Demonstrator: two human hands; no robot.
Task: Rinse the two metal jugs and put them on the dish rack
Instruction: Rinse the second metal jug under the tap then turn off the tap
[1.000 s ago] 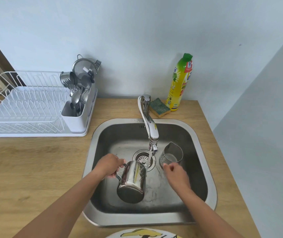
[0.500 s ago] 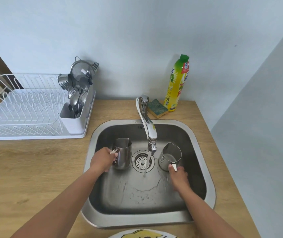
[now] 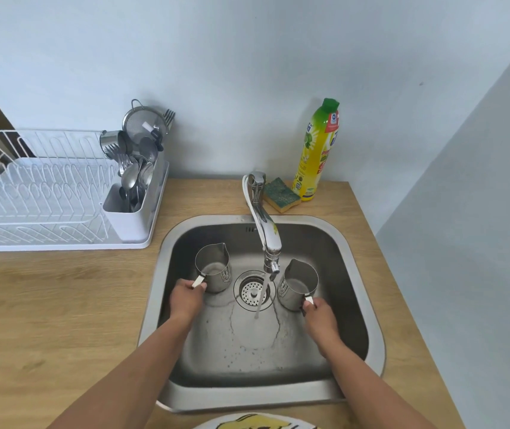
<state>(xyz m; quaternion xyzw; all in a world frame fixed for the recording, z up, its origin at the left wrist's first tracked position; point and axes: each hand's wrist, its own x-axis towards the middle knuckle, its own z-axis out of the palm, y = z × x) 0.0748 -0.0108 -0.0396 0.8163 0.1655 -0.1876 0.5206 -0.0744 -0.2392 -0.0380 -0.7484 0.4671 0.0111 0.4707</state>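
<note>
Tipped before, the left shiny steel spouted jug (image 3: 216, 272) now stands upright.
Left hand (image 3: 185, 300) grips its handle — right hand (image 3: 320, 315) grips the handle of the matching right jug (image 3: 297, 286).

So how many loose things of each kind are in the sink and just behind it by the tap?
Metal jugs: 2, the left jug and the right jug, both in the basin
Sponge: 1
Soap bottle: 1
Total: 4
</note>
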